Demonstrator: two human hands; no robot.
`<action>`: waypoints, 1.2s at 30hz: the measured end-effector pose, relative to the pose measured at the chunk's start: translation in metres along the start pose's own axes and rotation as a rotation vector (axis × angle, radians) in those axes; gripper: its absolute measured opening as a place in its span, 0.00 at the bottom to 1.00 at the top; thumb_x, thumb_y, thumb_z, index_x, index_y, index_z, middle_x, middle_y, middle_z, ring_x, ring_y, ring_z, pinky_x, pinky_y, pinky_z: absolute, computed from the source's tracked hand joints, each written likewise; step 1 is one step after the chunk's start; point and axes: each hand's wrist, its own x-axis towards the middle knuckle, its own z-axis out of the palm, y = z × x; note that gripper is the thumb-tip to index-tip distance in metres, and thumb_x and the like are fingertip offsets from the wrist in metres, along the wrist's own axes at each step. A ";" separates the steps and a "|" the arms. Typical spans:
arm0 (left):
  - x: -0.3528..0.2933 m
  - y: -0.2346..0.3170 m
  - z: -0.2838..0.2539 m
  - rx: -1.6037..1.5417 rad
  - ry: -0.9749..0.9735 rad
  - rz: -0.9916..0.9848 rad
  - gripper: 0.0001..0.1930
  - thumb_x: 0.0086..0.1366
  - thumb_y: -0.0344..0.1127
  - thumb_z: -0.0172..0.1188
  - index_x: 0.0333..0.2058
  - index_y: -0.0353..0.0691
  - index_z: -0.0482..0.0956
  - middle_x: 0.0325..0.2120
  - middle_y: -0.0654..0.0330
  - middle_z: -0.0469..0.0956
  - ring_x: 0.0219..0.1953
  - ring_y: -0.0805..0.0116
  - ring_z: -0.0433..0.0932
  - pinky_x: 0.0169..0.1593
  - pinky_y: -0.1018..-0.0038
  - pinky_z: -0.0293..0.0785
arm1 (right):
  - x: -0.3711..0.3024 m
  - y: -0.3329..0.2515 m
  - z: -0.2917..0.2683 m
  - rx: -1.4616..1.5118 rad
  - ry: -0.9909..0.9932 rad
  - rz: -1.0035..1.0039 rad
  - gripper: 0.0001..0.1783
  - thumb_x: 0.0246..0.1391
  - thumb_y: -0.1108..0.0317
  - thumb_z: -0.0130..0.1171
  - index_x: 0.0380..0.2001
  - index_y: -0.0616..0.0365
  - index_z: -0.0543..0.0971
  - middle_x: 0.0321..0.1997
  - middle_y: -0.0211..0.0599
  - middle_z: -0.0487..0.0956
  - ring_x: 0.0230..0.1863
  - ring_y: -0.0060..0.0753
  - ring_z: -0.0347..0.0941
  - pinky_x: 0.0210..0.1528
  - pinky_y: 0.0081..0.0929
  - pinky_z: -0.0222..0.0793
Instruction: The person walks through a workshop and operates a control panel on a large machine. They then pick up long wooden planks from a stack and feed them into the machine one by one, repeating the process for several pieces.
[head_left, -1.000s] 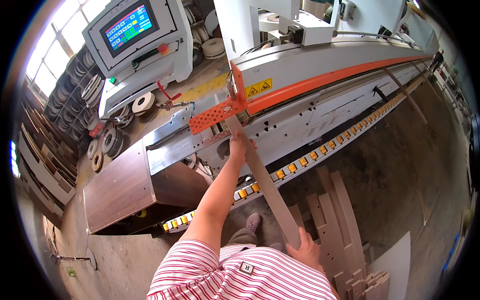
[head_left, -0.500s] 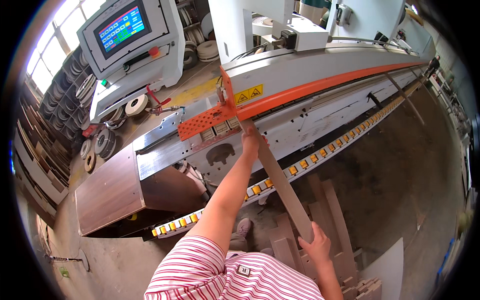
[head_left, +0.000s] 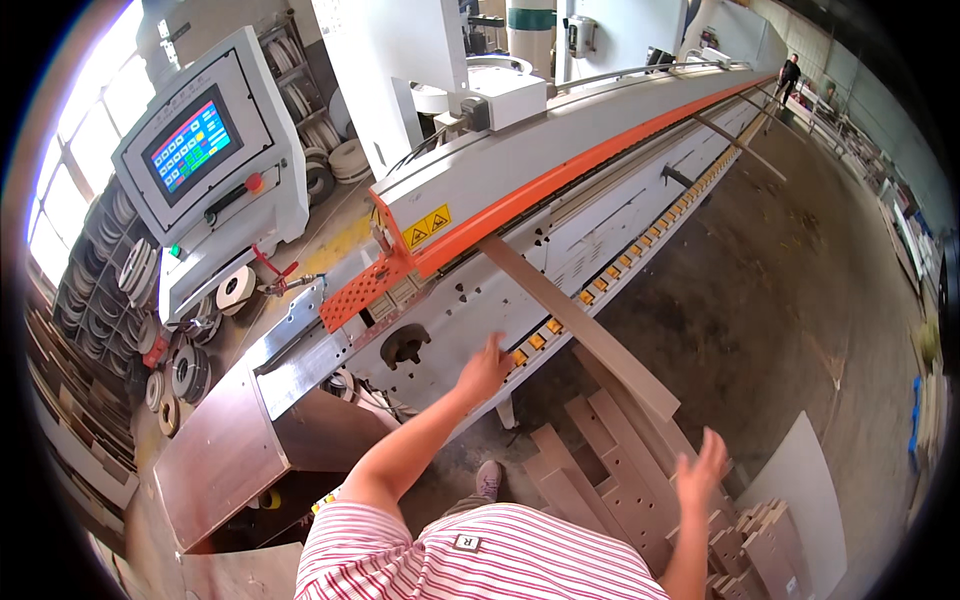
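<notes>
A long narrow grey-brown board [head_left: 590, 335] has its far end under the orange-edged beam of a long grey machine [head_left: 560, 160]. Its near end juts out over the roller rail [head_left: 555, 327] with yellow rollers, and neither hand grips it. My left hand [head_left: 484, 370] is in front of the machine's side near the rollers, apart from the board, its fingers extended and holding nothing. To the right of the board's near end, my right hand [head_left: 702, 472] is raised with fingers spread, also holding nothing.
Stacked boards [head_left: 620, 470] lie on the floor by my feet, with shorter pieces [head_left: 765, 545] at the right. A control panel [head_left: 195, 150] with a lit screen stands at the left. Near it are a brown panel box [head_left: 220, 450] and rolls of edging [head_left: 190, 372]. Another person [head_left: 789, 78] stands far off.
Both hands have let go of the board. It has moved right along the machine. My left hand has drawn back toward me, and my right hand has shifted right.
</notes>
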 end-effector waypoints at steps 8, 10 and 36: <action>-0.101 0.003 -0.032 0.411 0.119 -0.006 0.26 0.68 0.51 0.54 0.57 0.40 0.68 0.49 0.51 0.75 0.52 0.49 0.74 0.52 0.58 0.72 | -0.162 0.154 -0.067 -0.529 -0.302 0.696 0.44 0.45 0.63 0.68 0.66 0.53 0.62 0.75 0.46 0.50 0.72 0.55 0.49 0.70 0.53 0.52; -0.097 0.003 -0.030 0.417 0.119 -0.020 0.27 0.68 0.53 0.53 0.57 0.40 0.67 0.48 0.51 0.76 0.52 0.49 0.74 0.52 0.58 0.72 | -0.190 0.201 -0.064 -0.499 -0.269 0.566 0.39 0.48 0.67 0.65 0.65 0.56 0.64 0.74 0.47 0.53 0.71 0.57 0.52 0.68 0.50 0.55; -0.166 0.094 0.068 -0.819 -0.715 -0.023 0.37 0.66 0.49 0.63 0.65 0.33 0.58 0.61 0.48 0.67 0.66 0.59 0.63 0.67 0.66 0.61 | -0.066 -0.060 -0.060 0.229 -0.508 -0.115 0.37 0.39 0.53 0.74 0.50 0.60 0.72 0.51 0.50 0.73 0.53 0.54 0.72 0.52 0.46 0.71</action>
